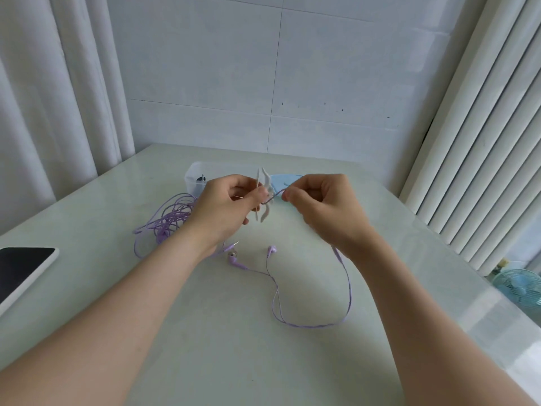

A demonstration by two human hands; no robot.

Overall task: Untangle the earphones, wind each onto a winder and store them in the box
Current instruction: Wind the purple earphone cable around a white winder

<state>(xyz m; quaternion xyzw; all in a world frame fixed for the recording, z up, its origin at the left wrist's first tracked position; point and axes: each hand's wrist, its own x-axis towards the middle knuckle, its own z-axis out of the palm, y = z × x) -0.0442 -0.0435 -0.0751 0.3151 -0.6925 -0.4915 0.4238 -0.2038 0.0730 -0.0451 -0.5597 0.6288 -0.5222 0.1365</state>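
Over the bench (263, 361), near the box (194, 177), the left hand (225, 206) is curled round the winder (265, 197); the cable (348, 282) is pinched beside it by the right hand (322, 203). The cable should be kept lightly taut, and the turns laid evenly.

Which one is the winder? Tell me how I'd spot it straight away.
On the pale table, find the two hands raised over its middle. The winder is the small pronged piece pinched in the left hand, with the right hand holding a purple cable to it. Among its neighbours only it is white; a pale blue piece lies just behind.
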